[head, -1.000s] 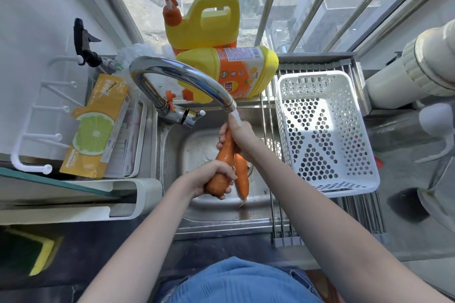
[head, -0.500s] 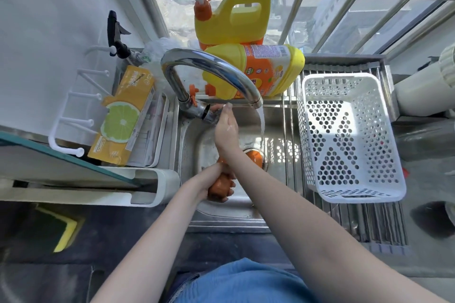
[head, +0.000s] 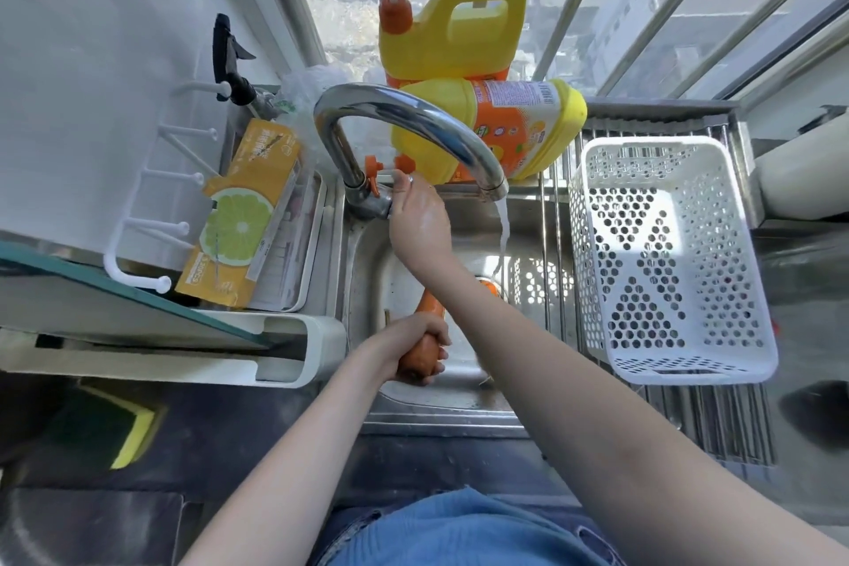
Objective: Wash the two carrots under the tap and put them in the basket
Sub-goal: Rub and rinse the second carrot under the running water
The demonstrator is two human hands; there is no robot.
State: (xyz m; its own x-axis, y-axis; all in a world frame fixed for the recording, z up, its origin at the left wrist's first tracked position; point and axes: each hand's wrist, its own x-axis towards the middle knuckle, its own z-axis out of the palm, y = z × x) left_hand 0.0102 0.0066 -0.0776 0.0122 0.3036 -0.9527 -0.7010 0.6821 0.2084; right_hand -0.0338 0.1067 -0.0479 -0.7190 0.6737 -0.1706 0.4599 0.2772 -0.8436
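Observation:
My left hand grips a thick orange carrot low over the steel sink. A second carrot shows only as an orange bit past my right forearm, near the drain. My right hand reaches up to the tap handle at the base of the curved chrome tap, fingers curled on it. A thin stream of water still falls from the spout. The white perforated basket stands on the drying rack to the right of the sink with nothing in it.
Two yellow detergent bottles sit behind the tap on the window ledge. A white rack with a lime-print packet is left of the sink. A yellow-green sponge lies on the dark counter at lower left. A white pipe stands at far right.
My right hand let go of the carrots and rose to the tap handle. The left hand stayed low with one carrot. The water stream has thinned.

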